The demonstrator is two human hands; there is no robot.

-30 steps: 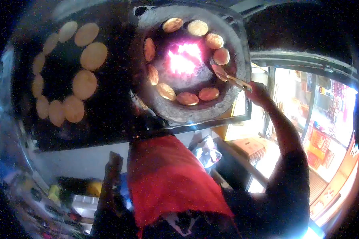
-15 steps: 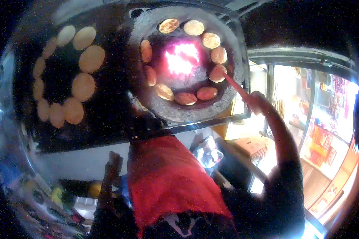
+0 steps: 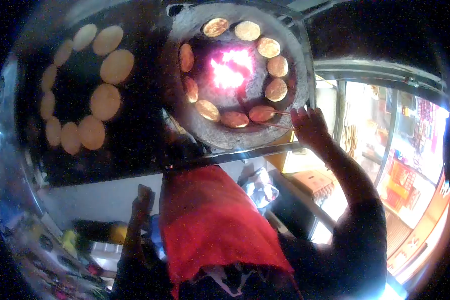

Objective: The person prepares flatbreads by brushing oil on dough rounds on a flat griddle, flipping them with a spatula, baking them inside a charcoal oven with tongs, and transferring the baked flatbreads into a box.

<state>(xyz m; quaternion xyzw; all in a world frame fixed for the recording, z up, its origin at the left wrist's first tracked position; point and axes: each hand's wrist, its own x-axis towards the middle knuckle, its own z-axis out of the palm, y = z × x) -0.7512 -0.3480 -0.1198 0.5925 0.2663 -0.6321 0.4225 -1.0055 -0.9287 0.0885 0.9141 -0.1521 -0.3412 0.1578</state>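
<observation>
My right hand (image 3: 311, 127) is closed around a pair of thin tongs (image 3: 281, 113) at the right rim of a round oven (image 3: 220, 141). The tongs' two arms reach to a browned flatbread (image 3: 262, 114) at the lower right of the ring; whether they grip it I cannot tell. Several other round flatbreads, such as one right above it (image 3: 276, 90), stand around glowing coals (image 3: 231, 69). Down at the left, beside the red apron (image 3: 210, 215), hangs my left hand (image 3: 144, 200), too dark to make out its fingers.
On the dark surface left of the oven, several pale flatbreads (image 3: 105, 102) form a ring. A metal edge (image 3: 225, 157) runs along the counter front. Below it sits a shiny plastic bag (image 3: 262, 189). To the right are a cardboard box (image 3: 312, 184) and bright glass panels (image 3: 375, 130).
My right hand has shifted down with the tongs, from the flatbread on the oven's right side to the one below it. The tongs' arms now show apart. My left hand stays low.
</observation>
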